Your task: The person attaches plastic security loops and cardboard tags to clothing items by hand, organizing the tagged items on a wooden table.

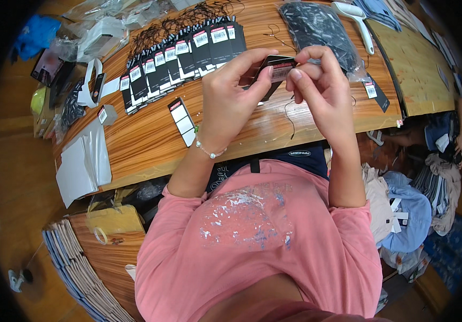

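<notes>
My left hand (229, 92) grips a black hang tag (281, 71) with a white barcode sticker, holding it above the table's front edge. Whether more than one tag is in the grip I cannot tell. At the tag's right end, my right hand (325, 88) has thumb and fingers pinched together on a thin black string (289, 119), which dangles below. Below and left of my hands lies a sheet of blank-looking white labels (181, 121) on dark backing. Behind them, an overlapping row of black hang tags (180, 55) carries barcode stickers, their strings tangled at the far side.
A clear bag of black pieces (322, 37) and a white-handled roller (361, 27) occupy the far right. Another tag (377, 92) rests at the right edge. White sheets (78, 163) overhang the left edge; folded garments (81, 268) lie lower left, more clothes (408, 206) at right.
</notes>
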Motion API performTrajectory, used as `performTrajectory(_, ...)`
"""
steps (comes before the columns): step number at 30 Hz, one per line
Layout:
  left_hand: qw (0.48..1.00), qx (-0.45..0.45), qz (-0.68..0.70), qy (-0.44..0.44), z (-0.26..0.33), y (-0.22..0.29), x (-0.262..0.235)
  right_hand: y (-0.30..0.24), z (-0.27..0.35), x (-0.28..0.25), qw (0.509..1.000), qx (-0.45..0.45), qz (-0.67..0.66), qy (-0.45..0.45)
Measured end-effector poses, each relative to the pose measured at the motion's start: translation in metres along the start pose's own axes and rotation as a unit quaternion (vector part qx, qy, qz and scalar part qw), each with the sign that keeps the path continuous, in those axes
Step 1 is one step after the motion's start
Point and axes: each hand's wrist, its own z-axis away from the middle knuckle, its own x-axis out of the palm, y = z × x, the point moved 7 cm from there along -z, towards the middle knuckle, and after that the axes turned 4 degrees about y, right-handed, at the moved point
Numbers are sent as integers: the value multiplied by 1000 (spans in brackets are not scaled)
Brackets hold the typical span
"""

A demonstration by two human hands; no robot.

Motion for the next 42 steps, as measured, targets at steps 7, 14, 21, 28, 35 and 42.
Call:
performTrajectory(7, 998, -13, 63, 17, -1, -4, -1, 3, 1, -8, 992, -93, -3, 85)
performTrajectory(14, 998, -8, 54, 20, -1, 0, 0, -5, 1, -6, 973, -167, 43, 151)
performTrajectory(21, 999, -7, 29, 18, 0, -1, 3, -17, 5, -1, 943, -270, 119, 155)
performTrajectory(28, 1000, 12, 5, 23, 0, 2, 6, -16, 5, -1, 939, -274, 137, 157)
performTrajectory(35, 1000, 8, -12, -3, -1, 1, 10, -13, 6, 2, 917, -299, 196, 175)
performTrajectory(42, 999, 44, -16, 1, 0, -2, 13, 15, -5, -2, 970, -166, -36, 172)
